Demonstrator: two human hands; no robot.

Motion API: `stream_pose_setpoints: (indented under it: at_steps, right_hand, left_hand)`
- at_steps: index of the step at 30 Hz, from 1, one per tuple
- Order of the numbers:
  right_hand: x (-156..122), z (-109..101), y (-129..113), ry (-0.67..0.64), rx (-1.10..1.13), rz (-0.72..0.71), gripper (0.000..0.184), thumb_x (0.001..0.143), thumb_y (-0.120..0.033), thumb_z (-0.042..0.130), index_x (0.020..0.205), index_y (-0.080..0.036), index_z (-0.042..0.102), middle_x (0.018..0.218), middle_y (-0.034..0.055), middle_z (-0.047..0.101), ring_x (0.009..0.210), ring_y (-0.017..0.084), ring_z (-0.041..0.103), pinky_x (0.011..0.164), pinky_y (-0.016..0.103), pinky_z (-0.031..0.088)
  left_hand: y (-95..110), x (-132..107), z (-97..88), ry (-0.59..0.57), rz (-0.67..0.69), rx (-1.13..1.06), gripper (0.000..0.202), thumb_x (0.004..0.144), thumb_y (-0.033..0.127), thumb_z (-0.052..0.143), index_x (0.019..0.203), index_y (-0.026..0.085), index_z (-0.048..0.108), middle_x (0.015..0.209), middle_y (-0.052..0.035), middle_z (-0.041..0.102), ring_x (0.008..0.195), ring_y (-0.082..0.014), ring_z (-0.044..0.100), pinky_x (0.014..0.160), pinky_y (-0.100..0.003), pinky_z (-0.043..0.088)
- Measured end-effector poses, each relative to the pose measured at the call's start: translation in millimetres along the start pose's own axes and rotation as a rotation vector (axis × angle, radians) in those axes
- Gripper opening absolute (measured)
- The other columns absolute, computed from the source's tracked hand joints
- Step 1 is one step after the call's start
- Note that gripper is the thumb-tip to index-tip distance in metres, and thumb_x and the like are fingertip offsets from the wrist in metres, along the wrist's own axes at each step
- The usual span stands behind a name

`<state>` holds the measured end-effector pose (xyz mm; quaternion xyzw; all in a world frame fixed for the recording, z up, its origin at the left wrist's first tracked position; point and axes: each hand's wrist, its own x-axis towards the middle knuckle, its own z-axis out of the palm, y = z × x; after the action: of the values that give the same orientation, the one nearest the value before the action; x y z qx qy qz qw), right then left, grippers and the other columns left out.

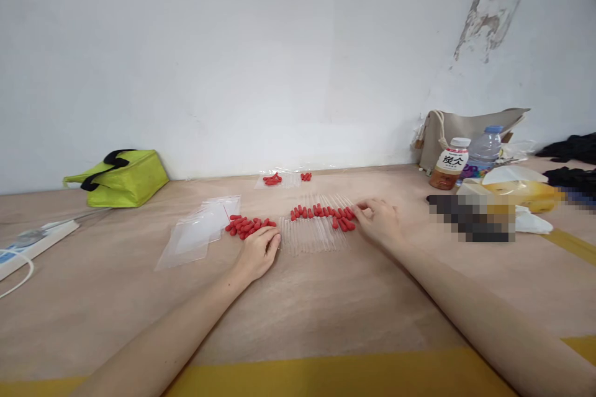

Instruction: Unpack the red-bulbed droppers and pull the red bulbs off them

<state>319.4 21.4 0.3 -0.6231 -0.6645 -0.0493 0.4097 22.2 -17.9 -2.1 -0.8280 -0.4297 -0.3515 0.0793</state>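
Note:
A row of clear glass tubes [313, 234] lies on the table, most capped with red rubber bulbs [326, 213]. A loose pile of red bulbs [246, 226] lies to their left. My left hand [259, 252] rests beside the left end of the tubes, just below the loose pile, fingers curled; what it holds, if anything, is hidden. My right hand [379, 221] sits at the right end of the row, its fingers pinched at a red bulb there.
Clear plastic bags [195, 236] lie left of the pile; another bag with red bulbs [278, 180] lies near the wall. A lime green bag [121, 178] and a white power strip [32, 243] are at left. Bottles [449, 164], a beige pouch [470, 125] and clutter at right.

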Motion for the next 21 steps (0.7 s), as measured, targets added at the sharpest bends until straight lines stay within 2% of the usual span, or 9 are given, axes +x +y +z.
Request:
stream_pose_setpoints:
  at_steps: [3,5,7,10,16,21]
  right_hand:
    - [8,0,16,-0.100,-0.016,0.272,0.029,0.074,-0.044,0.049,0.084,-0.022,0.066,0.085,0.0060,0.066,0.085,0.024,0.056,0.077,0.040,0.030]
    - [11,0,22,-0.196,-0.005,0.357,0.033,0.072,-0.050,0.049,0.083,-0.024,0.067,0.084,0.0056,0.067,0.085,0.026,0.057,0.079,0.043,0.030]
    - [10,-1,23,-0.254,-0.002,0.359,0.036,0.070,-0.056,0.049,0.080,-0.027,0.068,0.085,0.0049,0.067,0.087,0.028,0.057,0.080,0.046,0.030]
    - [8,-2,20,-0.290,-0.022,0.344,0.037,0.071,-0.057,0.047,0.081,-0.028,0.068,0.087,0.0053,0.067,0.088,0.030,0.057,0.080,0.048,0.030]
    - [6,-1,18,-0.337,-0.096,0.354,0.028,0.075,-0.045,0.049,0.080,-0.027,0.069,0.085,0.0080,0.067,0.087,0.029,0.058,0.077,0.044,0.034]
    - [6,1,17,-0.310,-0.078,0.412,0.024,0.076,-0.039,0.048,0.081,-0.025,0.067,0.087,0.0064,0.066,0.089,0.028,0.057,0.082,0.046,0.031]
  left_hand:
    - [0,0,-1.1,0.003,0.012,-0.010,0.023,0.085,0.018,0.040,0.089,0.017,0.063,0.089,-0.0049,0.065,0.083,-0.0159,0.061,0.075,-0.030,0.050]
    - [-1,-1,-0.4,0.007,-0.003,-0.006,0.023,0.085,0.017,0.040,0.091,0.017,0.062,0.091,-0.0052,0.066,0.083,-0.0164,0.062,0.075,-0.030,0.051]
    - [-4,-2,1.3,0.007,-0.026,-0.008,0.024,0.084,0.015,0.040,0.096,0.017,0.060,0.093,-0.0062,0.065,0.084,-0.0171,0.062,0.076,-0.032,0.051]
    - [-9,-4,4.7,-0.008,-0.061,-0.059,0.028,0.081,0.010,0.038,0.101,0.015,0.057,0.094,-0.0073,0.065,0.079,-0.0161,0.063,0.073,-0.030,0.052]
    - [-11,-5,6.6,-0.023,-0.053,-0.103,0.029,0.079,0.006,0.038,0.100,0.016,0.054,0.091,-0.0063,0.064,0.077,-0.0154,0.063,0.071,-0.030,0.052]
    - [-9,-4,5.0,-0.044,-0.076,-0.077,0.027,0.078,0.007,0.038,0.099,0.016,0.054,0.091,-0.0063,0.063,0.079,-0.0157,0.061,0.072,-0.031,0.051]
